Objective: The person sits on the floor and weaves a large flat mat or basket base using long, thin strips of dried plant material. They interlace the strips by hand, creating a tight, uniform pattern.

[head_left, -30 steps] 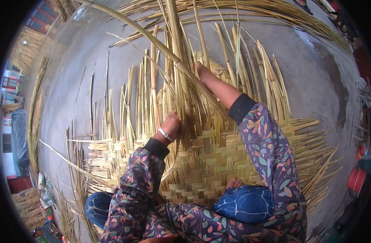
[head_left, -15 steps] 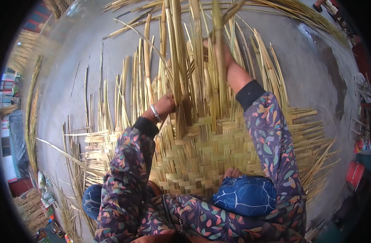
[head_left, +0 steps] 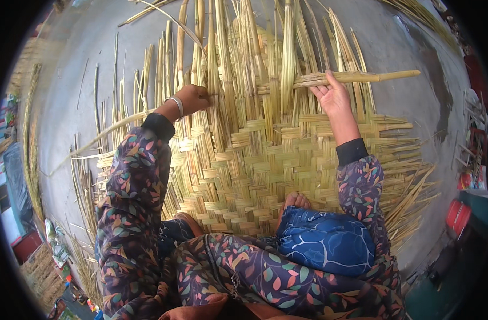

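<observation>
A half-woven mat of flattened yellow-green reeds (head_left: 244, 176) spreads in front of me, its unwoven lengths pointing away. My left hand (head_left: 193, 100) is closed at the left of the upright reeds; a long thin strip (head_left: 113, 127) trails leftward from under its wrist. Whether that strip is the same piece as the one on the right is hidden. My right hand (head_left: 332, 97), palm up, grips a flattened reed (head_left: 364, 77) between thumb and fingers. That reed lies crosswise, its left part passing among the upright reeds and its tapered end sticking out right.
My bare foot (head_left: 297, 200) and blue-clad knee (head_left: 329, 240) rest at the mat's near edge. Loose reed ends (head_left: 409, 213) fan out on the right. More reeds lie on the grey floor (head_left: 68, 101) at left and far right. A red container (head_left: 457, 216) stands at the right.
My right hand has come nearer and moved right, bringing a reed down crosswise. My left hand has shifted left and away. The upright reeds that stood raised now lie lower.
</observation>
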A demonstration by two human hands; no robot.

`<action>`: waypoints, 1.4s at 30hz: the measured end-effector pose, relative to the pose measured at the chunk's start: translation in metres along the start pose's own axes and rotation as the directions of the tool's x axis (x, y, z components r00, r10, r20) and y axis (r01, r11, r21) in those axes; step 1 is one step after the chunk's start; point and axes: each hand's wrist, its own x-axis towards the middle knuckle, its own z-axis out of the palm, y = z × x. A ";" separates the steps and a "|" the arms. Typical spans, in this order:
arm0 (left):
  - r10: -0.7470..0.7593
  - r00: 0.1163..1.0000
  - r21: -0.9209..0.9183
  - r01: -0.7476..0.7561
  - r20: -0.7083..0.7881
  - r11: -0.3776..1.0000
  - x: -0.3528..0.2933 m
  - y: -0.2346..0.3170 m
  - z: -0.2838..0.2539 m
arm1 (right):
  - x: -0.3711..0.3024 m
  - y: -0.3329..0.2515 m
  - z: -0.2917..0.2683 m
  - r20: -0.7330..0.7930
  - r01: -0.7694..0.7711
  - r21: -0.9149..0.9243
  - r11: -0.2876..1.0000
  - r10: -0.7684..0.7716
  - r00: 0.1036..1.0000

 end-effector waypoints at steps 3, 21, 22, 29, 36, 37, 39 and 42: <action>-0.264 0.963 -0.124 0.268 0.047 0.955 -0.008 0.051 -0.026 | -0.004 -0.004 -0.024 -0.071 0.072 -0.023 0.997 -0.073 0.995; 0.040 0.960 0.515 -0.183 0.276 0.837 -0.031 -0.030 0.023 | -0.003 -0.014 -0.113 -0.368 0.048 -0.091 0.995 -0.078 0.927; -0.032 0.967 0.481 -0.097 0.252 0.871 -0.029 -0.038 0.028 | -0.003 -0.011 -0.109 -0.372 0.052 -0.081 0.995 -0.078 0.925; -0.095 0.957 0.347 -0.006 0.274 0.938 -0.035 -0.049 0.034 | 0.008 -0.002 -0.107 -0.345 -0.005 -0.025 1.000 -0.004 0.938; -0.372 0.925 -0.191 0.381 0.081 0.905 -0.044 -0.019 0.029 | -0.010 -0.010 -0.092 -0.286 -0.043 0.018 0.999 0.046 0.957; -0.369 0.926 -0.192 0.378 0.084 0.905 -0.044 -0.017 0.029 | -0.011 -0.010 -0.092 -0.269 -0.048 0.022 0.999 0.052 0.962; -0.364 0.927 -0.195 0.375 0.093 0.906 -0.043 -0.014 0.029 | -0.009 -0.011 -0.096 -0.250 -0.070 0.055 0.996 0.081 0.965; -0.329 0.943 -0.153 0.333 0.053 0.930 -0.045 -0.010 0.028 | -0.010 -0.011 -0.094 -0.212 -0.092 0.095 0.991 0.111 0.971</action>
